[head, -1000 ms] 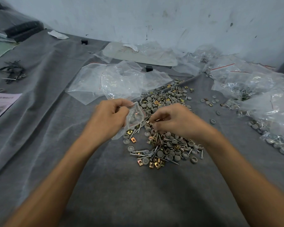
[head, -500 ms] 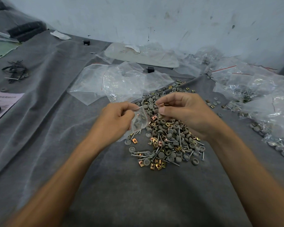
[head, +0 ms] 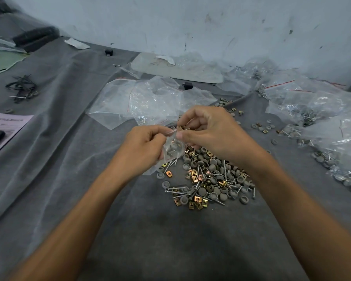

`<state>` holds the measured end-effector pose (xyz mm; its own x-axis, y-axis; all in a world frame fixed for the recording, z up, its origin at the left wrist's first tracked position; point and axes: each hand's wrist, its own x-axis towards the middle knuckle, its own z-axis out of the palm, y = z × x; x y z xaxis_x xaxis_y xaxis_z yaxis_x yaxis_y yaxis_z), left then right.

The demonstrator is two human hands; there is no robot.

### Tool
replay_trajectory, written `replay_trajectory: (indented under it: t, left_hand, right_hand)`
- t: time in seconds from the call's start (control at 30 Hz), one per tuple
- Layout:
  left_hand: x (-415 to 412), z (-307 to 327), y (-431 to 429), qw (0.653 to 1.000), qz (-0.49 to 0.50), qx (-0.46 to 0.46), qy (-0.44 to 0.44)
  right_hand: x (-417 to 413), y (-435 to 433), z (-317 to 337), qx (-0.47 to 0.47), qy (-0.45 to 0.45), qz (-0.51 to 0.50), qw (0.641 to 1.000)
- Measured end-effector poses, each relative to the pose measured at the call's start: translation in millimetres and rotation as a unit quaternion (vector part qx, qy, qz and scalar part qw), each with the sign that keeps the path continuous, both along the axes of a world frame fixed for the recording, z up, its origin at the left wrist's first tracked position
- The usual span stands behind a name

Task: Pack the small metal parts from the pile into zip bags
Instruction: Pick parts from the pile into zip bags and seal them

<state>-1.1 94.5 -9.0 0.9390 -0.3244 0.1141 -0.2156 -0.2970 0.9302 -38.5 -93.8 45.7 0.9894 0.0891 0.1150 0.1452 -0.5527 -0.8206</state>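
Over the grey bench [head: 170, 240], the left hand [head: 144, 147] pinches the zip bag [head: 173, 150] and the right hand [head: 211, 132] pinches a part [head: 181, 128] at its mouth (hold that mouth wide open).

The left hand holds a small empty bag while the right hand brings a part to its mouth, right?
Not empty: the head view shows the small bag already has parts inside. The left hand holds it, the right hand pinches a part at its mouth.

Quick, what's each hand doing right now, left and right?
The left hand grips the small zip bag.
The right hand pinches a small brass part at the bag's mouth.
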Motion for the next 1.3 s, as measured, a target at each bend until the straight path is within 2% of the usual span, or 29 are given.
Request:
replay_trajectory:
  t: [0.13,0.3,0.43,0.53,0.6,0.73,0.83,0.97,1.3]
  left_hand:
    - [0.0,-1.1,-0.3,1.000,0.003,0.009,0.002]
    - [1.1,-1.7,-0.5,1.000,0.007,0.020,0.005]
    - [1.1,-0.2,-0.9,1.000,0.018,0.008,0.004]
    - [3.3,0.5,1.5,1.000,0.019,0.005,0.005]
    - [4.3,0.3,3.5,1.000,0.018,0.005,0.006]
    - [5.7,0.0,4.4,1.000,0.022,0.000,0.005]
    - [5.1,-0.1,4.4,1.000,0.021,0.003,0.006]
    - [4.8,0.7,4.8,1.000,0.020,0.002,0.011]
    - [3.0,2.5,4.9,1.000,0.018,0.003,0.012]
  right_hand:
    - [-0.4,3.2,4.5,-0.094,-0.003,0.019,0.995]
    - [0.9,8.7,10.2,-0.163,-0.009,0.030,0.986]
    - [0.7,9.2,11.9,-0.148,-0.006,0.044,0.988]
    - [-1.8,-1.0,10.1,-0.105,-0.029,0.014,0.994]
    - [-4.9,-9.7,5.6,-0.113,-0.019,-0.001,0.993]
    - [-13.6,-11.6,-22.1,-0.284,0.069,0.080,0.953]
    - [-16.0,-9.7,-40.8,-0.355,0.088,0.119,0.923]
    - [-14.7,-16.7,-43.4,-0.398,0.078,0.132,0.904]
    - [-18.2,-13.8,-55.0,-0.439,0.055,0.099,0.891]
